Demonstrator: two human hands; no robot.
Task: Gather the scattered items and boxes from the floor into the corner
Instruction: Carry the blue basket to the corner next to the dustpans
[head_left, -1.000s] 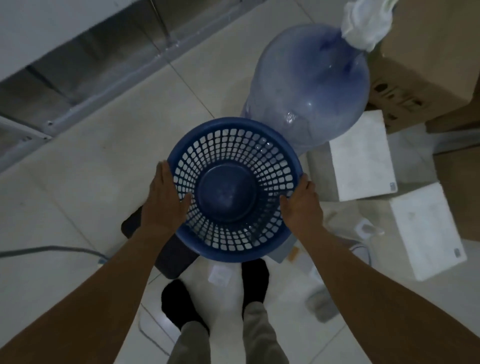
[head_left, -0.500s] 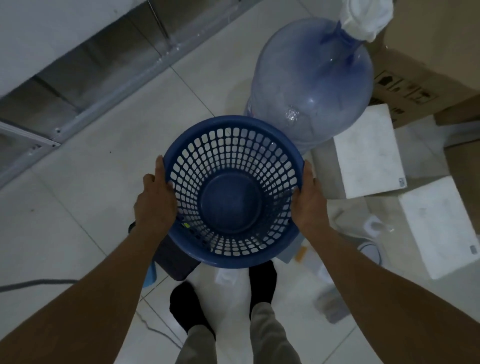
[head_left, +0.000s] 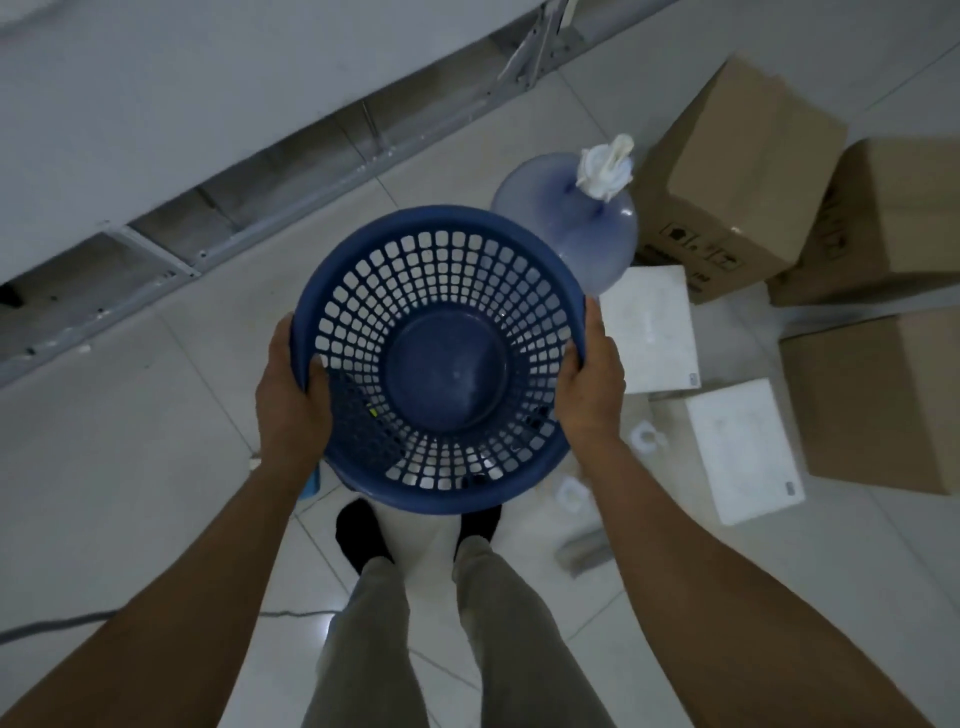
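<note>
A round blue plastic basket (head_left: 441, 270) with a slotted wall hangs in the air in front of me, empty. My left hand (head_left: 291, 395) grips its left rim with the thumb inside. My right hand (head_left: 592, 384) grips the right rim. Behind the basket stands a big blue water bottle (head_left: 602, 234) with white cloth stuffed in its neck. Two white foam boxes (head_left: 649, 327) (head_left: 743, 457) lie on the floor to the right. Brown cardboard boxes (head_left: 727, 182) stand beyond them.
A white table with a metal frame (head_left: 332, 156) runs along the upper left. More cardboard boxes (head_left: 883, 218) (head_left: 878, 400) fill the right side. Small white items (head_left: 647, 439) and a grey piece (head_left: 582, 551) lie by my feet. A cable (head_left: 52, 626) crosses the floor at lower left.
Both hands have raised the basket higher off the floor. My view has pulled up and back, so the bottle looks smaller and more cardboard boxes show.
</note>
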